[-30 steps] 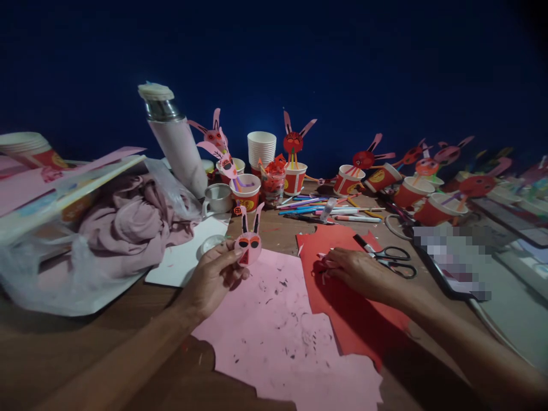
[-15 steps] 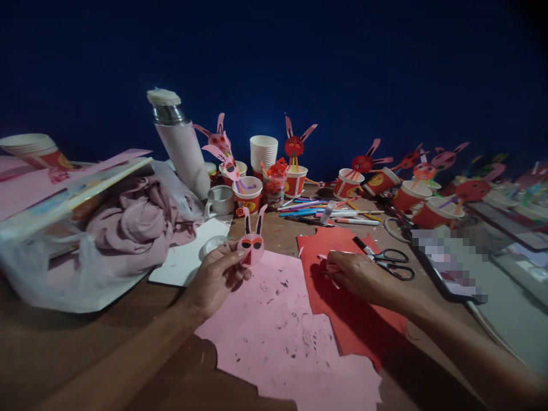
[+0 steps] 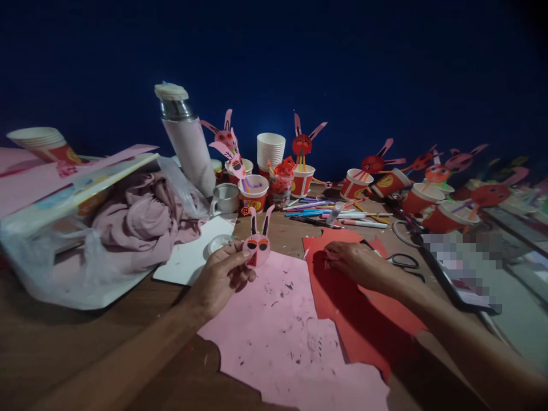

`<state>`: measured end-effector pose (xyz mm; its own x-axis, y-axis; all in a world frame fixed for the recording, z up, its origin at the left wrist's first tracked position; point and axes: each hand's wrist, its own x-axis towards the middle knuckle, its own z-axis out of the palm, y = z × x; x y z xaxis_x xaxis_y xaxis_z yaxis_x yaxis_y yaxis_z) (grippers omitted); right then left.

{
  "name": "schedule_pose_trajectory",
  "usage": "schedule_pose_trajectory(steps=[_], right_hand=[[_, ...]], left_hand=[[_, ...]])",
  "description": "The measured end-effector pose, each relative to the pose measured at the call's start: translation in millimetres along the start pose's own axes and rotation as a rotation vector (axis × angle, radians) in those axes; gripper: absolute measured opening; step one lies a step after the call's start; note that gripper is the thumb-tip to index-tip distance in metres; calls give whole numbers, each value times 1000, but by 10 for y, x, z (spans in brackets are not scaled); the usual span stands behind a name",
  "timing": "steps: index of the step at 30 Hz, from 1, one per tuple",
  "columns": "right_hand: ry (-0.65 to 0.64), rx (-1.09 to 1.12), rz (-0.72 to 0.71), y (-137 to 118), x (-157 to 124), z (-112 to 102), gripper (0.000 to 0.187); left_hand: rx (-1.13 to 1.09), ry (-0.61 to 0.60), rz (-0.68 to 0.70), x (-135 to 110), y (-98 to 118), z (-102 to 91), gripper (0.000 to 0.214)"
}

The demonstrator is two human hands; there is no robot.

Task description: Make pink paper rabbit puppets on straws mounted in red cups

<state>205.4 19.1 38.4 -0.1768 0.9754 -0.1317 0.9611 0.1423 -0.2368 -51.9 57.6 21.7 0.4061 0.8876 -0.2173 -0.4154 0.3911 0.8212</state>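
Observation:
Between the thumb and fingers of my left hand (image 3: 225, 273) is a pink paper rabbit face (image 3: 258, 251). It has long ears lined in black, dark eyes under orange lids and a red triangle below them, and it is held upright over the top of a pink paper sheet (image 3: 282, 331). My right hand (image 3: 353, 262) is closed low over a red paper sheet (image 3: 351, 319), its fingertips around small pink paper scraps (image 3: 329, 264). Beside that wrist lie black-handled scissors (image 3: 405, 261), partly covered by the hand and forearm.
Markers (image 3: 317, 211) lie behind the sheets. Paper cups (image 3: 253, 194) with rabbit figures line the back, near stacked cups (image 3: 271, 149). At left are a thermos (image 3: 188, 142), a mug (image 3: 225, 198) and a plastic bag (image 3: 55, 274) with cloth; a phone (image 3: 462, 274) lies right.
My right hand has shifted slightly and lowered onto the red sheet, now covering more of the scissors. The pink strip in its fingers shows less. My left hand still holds the rabbit face; the view shifted slightly.

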Motion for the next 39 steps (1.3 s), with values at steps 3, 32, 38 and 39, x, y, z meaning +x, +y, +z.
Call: schedule_pose_trajectory(steps=[3, 32, 38, 39], right_hand=[[7, 3, 7, -11, 2, 11, 16], [-108, 1335, 62, -423, -144, 164, 21], [-121, 1351, 37, -444, -157, 198, 22], [-117, 1346, 38, -446, -157, 202, 22]], left_hand=[[-10, 1, 2, 3, 1, -4, 19], [523, 73, 56, -123, -42, 111, 23], [900, 30, 176, -164, -89, 59, 25], [977, 16, 208, -174, -95, 45, 26]])
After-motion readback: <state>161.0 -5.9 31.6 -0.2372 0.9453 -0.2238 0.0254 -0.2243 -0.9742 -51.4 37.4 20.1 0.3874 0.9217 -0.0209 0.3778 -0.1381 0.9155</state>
